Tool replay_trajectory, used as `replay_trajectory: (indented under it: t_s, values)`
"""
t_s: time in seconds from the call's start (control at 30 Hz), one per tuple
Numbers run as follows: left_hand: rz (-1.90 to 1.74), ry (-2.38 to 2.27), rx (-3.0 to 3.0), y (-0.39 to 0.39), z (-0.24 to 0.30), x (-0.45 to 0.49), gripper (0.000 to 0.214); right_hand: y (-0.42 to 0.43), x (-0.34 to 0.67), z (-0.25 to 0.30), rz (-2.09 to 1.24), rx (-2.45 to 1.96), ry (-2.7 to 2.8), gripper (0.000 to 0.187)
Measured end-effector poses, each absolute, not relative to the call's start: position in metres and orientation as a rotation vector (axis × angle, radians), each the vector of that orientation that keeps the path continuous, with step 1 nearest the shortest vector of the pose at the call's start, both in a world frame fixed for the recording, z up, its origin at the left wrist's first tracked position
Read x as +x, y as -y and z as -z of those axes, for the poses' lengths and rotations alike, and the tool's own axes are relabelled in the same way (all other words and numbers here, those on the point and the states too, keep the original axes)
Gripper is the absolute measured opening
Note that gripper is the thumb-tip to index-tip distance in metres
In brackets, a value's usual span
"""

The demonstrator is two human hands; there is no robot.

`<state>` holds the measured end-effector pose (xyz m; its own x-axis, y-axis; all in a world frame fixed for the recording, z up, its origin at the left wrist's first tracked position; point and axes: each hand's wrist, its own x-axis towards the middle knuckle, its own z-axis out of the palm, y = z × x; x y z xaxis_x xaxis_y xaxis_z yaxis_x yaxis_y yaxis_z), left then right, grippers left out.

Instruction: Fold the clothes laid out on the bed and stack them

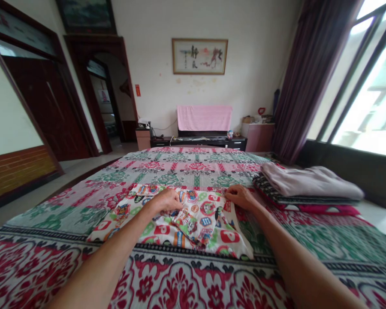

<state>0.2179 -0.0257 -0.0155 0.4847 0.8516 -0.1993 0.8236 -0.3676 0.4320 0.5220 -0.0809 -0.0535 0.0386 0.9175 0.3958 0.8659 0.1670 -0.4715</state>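
Printed cloth (196, 223) is lying under both hands on the bedspread (196, 165); the left hand (169, 200) is seemingly pinching its middle, the right hand (241, 196) is gripping its right edge. I'd be tugging evenly, avoiding wrinkles.

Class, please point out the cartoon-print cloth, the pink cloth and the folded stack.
Cartoon-print cloth (193, 221), head view: printed upper surface.
Pink cloth (204, 118), head view: hanging front.
Folded stack (310, 184), head view: pale top layer.
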Motion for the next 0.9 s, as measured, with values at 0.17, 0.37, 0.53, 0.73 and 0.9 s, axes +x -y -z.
replay_trajectory:
  t_s: [0.17,0.37,0.53,0.73,0.9]
  values:
    - [-0.109,-1.445,2.294,0.027,0.019,0.22,0.038,0.079,0.524,0.056,-0.092,-1.668,1.825,0.021]
    - [0.19,-1.028,2.231,0.025,-0.005,0.2,0.04,0.075,0.529,0.059,-0.074,-1.69,1.849,0.023]
    - [0.312,-0.98,2.228,0.018,-0.013,0.183,0.053,0.072,0.529,0.059,-0.094,-1.721,1.821,0.025]
    - [0.338,-1.124,2.353,0.015,0.003,0.191,0.048,0.072,0.531,0.06,-0.106,-1.701,1.86,0.029]
    - [0.229,-1.129,2.236,0.015,-0.005,0.169,0.047,0.075,0.529,0.055,-0.11,-1.701,1.878,0.031]
